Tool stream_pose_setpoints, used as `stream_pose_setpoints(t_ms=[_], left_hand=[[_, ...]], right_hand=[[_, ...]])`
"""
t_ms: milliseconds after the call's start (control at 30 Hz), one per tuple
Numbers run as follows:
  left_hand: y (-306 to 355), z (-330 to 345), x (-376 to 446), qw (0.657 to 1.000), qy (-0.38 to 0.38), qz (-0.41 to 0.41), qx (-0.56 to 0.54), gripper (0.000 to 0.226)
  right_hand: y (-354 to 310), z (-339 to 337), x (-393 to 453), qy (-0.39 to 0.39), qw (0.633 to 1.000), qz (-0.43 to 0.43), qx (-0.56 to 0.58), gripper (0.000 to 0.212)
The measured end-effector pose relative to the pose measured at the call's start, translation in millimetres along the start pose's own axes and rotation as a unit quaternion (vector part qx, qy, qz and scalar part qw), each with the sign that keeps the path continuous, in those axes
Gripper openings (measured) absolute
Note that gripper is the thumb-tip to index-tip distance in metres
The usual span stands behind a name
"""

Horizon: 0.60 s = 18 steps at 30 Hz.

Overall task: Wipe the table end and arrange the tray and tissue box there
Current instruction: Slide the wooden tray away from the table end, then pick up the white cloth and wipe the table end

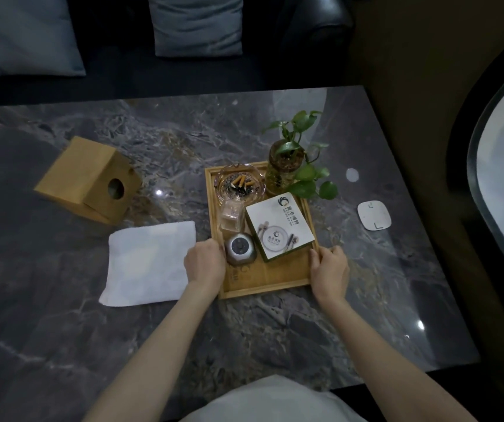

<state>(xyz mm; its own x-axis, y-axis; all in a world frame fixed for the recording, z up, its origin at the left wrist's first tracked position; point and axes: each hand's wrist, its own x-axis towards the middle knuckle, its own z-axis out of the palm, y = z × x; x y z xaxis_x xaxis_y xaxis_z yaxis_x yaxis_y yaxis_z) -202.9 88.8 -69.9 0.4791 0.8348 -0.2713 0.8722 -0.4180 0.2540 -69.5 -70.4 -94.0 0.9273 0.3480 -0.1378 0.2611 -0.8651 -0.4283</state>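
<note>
Both hands grip tray (270, 286); white box (279, 228) logo text unreadable.

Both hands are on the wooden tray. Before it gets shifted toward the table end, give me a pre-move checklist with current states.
1. Left hand on the wooden tray left rim: ok.
2. Right hand on the right rim: ok.
3. Load sits inside the rims: ok for the ashtray, white box and round metal gadget; the plant jar at the far corner: cannot tell.
4. White cloth apart from the tray: ok, a narrow gap.
5. White pad out of the rightward path: cannot tell.
6. Tissue box upright: not ok, lying tilted on its side.
</note>
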Motion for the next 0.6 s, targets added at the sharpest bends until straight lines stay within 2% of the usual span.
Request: stream_pose_setpoints(t_ms=[100, 200, 267, 333, 467, 533, 600], left_hand=[[-3, 2, 0, 1.000, 0.006, -0.001, -0.021, 0.025], [-10, 1, 3, 0.998, -0.003, 0.001, -0.062, 0.026], [-16, -3, 4, 0.994, -0.026, 0.005, -0.102, 0.026], [-22, -11, 2, 0.991, -0.033, -0.001, -0.127, 0.026], [-46, -32, -6, 0.980, 0.017, -0.035, -0.193, 0.024], [-63, -41, -13, 0.967, 0.044, -0.050, -0.245, 0.021], [-80, -47, -20, 0.953, 0.095, -0.076, -0.276, 0.020]], right_hand=[[-1, -7, 4, -0.033, 0.999, -0.001, -0.003, 0.028], [-5, -19, 19, -0.125, 0.990, 0.008, -0.059, 0.022], [-12, -31, 26, -0.154, 0.984, 0.009, -0.094, 0.019], [-25, -44, 25, -0.124, 0.987, -0.006, -0.104, 0.020], [-73, -65, 1, -0.025, 0.995, -0.085, -0.046, 0.024], [-102, -64, -18, -0.020, 0.988, -0.154, 0.024, 0.024], [-129, -53, -34, -0.047, 0.972, -0.212, 0.087, 0.022]])
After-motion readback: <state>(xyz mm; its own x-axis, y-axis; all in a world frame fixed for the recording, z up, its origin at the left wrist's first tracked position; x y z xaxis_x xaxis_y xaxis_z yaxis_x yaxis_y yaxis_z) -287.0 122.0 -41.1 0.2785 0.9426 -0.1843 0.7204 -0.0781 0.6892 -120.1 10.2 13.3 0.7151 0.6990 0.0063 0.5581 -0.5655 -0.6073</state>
